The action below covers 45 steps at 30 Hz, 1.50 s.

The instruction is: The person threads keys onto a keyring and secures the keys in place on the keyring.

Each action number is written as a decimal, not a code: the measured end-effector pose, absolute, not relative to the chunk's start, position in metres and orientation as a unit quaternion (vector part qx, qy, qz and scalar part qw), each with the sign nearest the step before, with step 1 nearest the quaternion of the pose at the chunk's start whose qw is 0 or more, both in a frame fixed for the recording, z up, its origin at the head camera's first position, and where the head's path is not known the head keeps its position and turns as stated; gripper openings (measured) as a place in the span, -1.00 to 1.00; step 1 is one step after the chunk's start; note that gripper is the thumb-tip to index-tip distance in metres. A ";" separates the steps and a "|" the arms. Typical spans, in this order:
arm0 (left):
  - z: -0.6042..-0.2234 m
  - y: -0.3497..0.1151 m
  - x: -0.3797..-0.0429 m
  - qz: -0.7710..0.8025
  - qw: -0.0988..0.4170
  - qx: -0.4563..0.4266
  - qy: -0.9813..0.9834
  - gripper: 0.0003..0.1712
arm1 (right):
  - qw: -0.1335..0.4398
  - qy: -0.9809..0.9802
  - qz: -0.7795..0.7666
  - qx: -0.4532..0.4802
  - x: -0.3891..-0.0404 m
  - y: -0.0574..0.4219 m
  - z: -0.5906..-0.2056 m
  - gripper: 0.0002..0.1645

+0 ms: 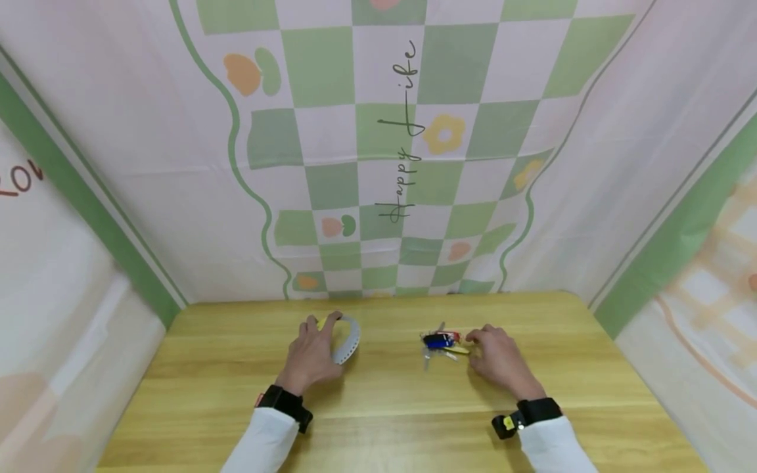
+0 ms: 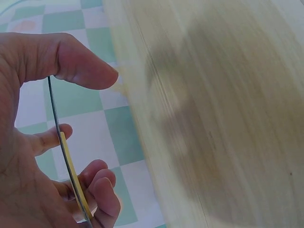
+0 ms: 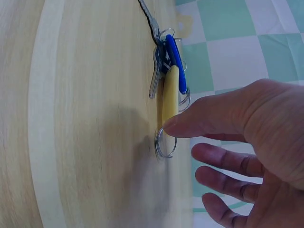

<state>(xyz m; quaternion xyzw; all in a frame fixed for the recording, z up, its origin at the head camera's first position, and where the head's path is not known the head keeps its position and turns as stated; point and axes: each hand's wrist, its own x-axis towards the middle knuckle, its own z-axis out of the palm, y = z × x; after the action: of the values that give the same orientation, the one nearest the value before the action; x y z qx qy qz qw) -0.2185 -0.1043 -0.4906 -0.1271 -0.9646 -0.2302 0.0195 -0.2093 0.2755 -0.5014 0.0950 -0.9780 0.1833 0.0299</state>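
The key bunch point(image 1: 439, 340) lies on the wooden tabletop point(image 1: 390, 407), right of its middle. At it, the right hand point(image 1: 501, 358) has its fingers relaxed and loosely bent; the thumb tip overlaps the end of a yellow key tag point(image 3: 170, 97) in the wrist view, whether touching I cannot tell. A split ring point(image 3: 159, 151) hangs there; beyond lie a blue key tag point(image 3: 176, 64) and metal keys point(image 3: 152, 26). The left hand point(image 1: 307, 355) grips a thin curved grey-and-yellow plate point(image 1: 350, 341), well apart from the bunch. Behind stands a green-and-white checked cloth point(image 1: 319, 66).
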 end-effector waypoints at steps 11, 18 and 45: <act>-0.487 -0.105 -0.217 -0.231 0.017 -0.127 -0.965 0.18 | 0.004 -0.984 0.158 0.088 -0.214 0.278 -0.501 -0.62; -0.486 -0.104 -0.217 -0.233 0.013 -0.126 -0.964 0.17 | 0.002 -0.984 0.151 0.096 -0.216 0.278 -0.503 -0.73; -0.476 -0.096 -0.210 -0.245 0.000 -0.118 -0.962 0.16 | 0.058 -0.950 0.304 0.031 -0.219 0.272 -0.499 -0.91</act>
<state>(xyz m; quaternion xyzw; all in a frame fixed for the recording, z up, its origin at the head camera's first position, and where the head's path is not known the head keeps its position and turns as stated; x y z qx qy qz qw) -0.2104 -0.0957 -0.4757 -0.1179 -0.9622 -0.2453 -0.0002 -0.2191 0.2718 -0.4992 0.0313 -0.9504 0.3041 0.0577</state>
